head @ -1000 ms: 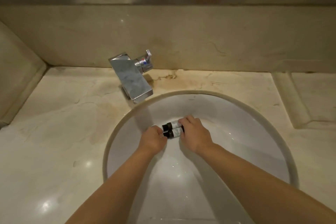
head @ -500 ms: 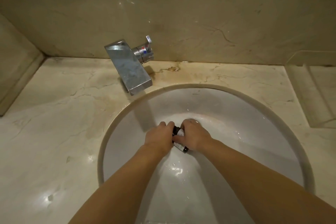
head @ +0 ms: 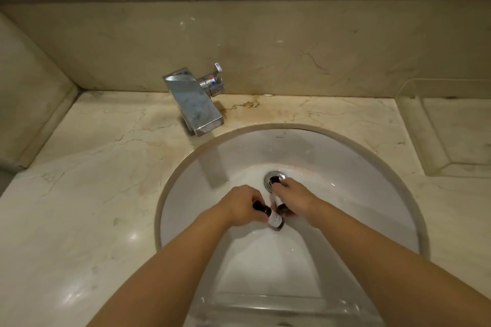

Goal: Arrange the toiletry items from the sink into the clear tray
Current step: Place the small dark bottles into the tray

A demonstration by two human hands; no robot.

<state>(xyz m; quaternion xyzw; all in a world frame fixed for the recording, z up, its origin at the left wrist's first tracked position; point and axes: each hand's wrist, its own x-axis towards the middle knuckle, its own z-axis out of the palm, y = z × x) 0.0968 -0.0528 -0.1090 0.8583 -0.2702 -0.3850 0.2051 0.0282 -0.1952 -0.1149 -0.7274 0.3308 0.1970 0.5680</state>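
Both hands are down in the white sink basin [head: 345, 167]. My left hand [head: 240, 206] grips a small dark bottle with a white label [head: 273, 219], held tilted. My right hand [head: 293, 198] is curled round a second small dark bottle [head: 283, 208], of which only the dark end shows under the fingers. The two bottles nearly touch between my hands. A clear tray [head: 414, 125] stands on the marble counter at the far right, beside the basin.
A square chrome faucet [head: 195, 106] with a side handle juts over the basin's back left rim. The chrome drain [head: 271, 179] lies just behind my right hand. Marble counter [head: 87, 180] spreads to the left; a wall backs it. A clear plastic edge [head: 265, 302] shows at the bottom.
The two bottles lay side by side under my hands; now each hand holds one and they have drawn apart. The drain has come into view and the camera has shifted.
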